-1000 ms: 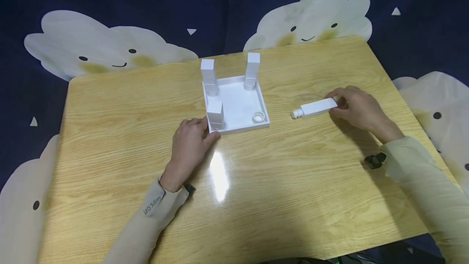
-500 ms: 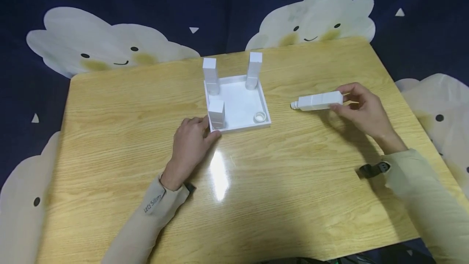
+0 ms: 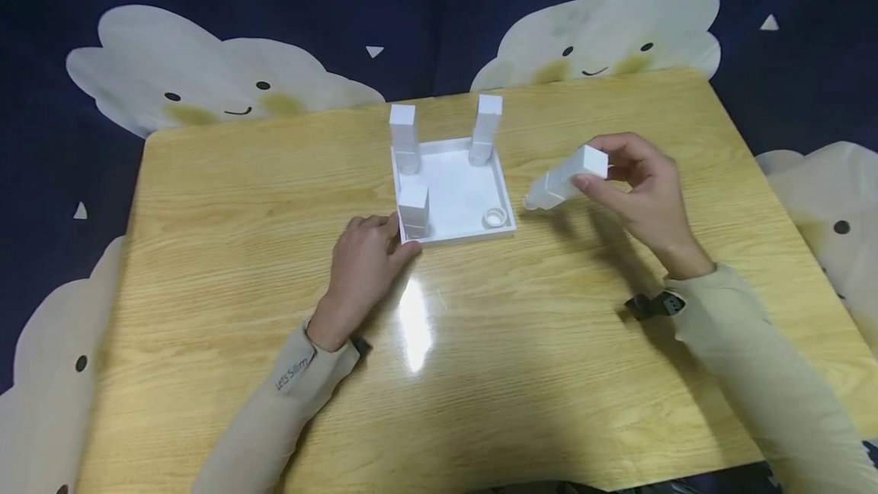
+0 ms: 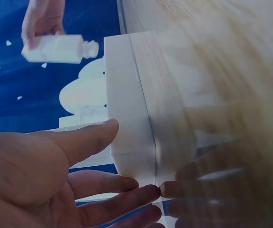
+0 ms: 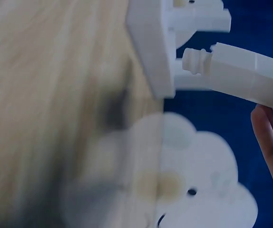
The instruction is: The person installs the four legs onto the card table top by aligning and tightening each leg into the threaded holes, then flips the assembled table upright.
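The held post (image 3: 565,178) has neared the tray (image 3: 456,193) bearing three upright posts (image 3: 414,208).

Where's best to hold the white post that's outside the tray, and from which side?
Take the post by its square end, probably from the right, as the right hand does: flat sides suit a pinch, and the threaded tip, pointing left toward the tray, is free.

there are four white posts (image 3: 565,176), one tray (image 3: 455,189), one ring (image 3: 495,224), one table (image 3: 535,341).
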{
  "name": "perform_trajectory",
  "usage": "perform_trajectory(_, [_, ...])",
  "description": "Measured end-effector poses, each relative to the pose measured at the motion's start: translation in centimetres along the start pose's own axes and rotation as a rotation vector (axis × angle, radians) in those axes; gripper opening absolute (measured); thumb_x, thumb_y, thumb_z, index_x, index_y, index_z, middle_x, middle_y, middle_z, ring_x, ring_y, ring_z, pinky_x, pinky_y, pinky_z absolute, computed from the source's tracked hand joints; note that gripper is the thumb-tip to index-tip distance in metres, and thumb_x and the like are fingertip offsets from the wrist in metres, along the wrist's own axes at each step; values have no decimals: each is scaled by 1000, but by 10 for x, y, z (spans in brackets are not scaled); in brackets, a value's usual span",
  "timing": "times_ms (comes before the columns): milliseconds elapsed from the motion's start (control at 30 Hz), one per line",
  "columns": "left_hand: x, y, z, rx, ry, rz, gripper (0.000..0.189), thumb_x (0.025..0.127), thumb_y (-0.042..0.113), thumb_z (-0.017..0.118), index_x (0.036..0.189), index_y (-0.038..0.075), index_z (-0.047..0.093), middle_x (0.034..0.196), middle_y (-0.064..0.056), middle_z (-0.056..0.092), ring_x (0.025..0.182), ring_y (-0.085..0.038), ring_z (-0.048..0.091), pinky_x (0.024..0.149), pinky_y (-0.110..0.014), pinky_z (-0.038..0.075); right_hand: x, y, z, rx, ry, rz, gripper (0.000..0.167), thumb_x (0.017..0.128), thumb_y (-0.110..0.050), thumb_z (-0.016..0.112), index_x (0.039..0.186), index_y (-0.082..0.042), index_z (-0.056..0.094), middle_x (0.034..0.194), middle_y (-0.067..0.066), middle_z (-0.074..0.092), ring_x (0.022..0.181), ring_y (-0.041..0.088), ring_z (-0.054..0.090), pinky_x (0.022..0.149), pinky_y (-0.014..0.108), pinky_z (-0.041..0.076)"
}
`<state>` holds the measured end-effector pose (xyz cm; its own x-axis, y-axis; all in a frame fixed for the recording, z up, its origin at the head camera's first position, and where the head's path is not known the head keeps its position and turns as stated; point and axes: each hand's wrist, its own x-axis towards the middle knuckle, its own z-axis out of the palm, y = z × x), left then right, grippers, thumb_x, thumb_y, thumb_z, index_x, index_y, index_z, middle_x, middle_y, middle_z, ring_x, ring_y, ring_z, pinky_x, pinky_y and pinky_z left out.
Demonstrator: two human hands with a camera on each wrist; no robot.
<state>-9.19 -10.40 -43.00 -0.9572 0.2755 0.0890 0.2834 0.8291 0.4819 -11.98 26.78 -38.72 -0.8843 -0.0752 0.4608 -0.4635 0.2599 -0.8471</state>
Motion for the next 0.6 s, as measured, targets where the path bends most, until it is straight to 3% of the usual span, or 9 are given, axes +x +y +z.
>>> perform_trajectory(333, [1, 0, -1, 15, 7, 7, 63, 98, 34, 84, 147, -2, 65, 131, -25, 73, 114, -45, 68, 98, -56, 56, 19, -18, 30, -24, -120, -35, 33, 89, 11, 80, 121, 11, 73, 110, 12, 76, 90, 19, 72, 77, 21, 60])
perform_trajectory(600, [-1, 0, -1, 11, 9, 8, 62, 98, 34, 84, 146, -2, 66, 130, -25, 73, 113, -45, 68, 96, -57, 57, 21, -18, 46, -71, -196, -53, 32, 87, 8, 84, 117, 7, 75, 112, 3, 76, 87, 18, 72, 79, 23, 61])
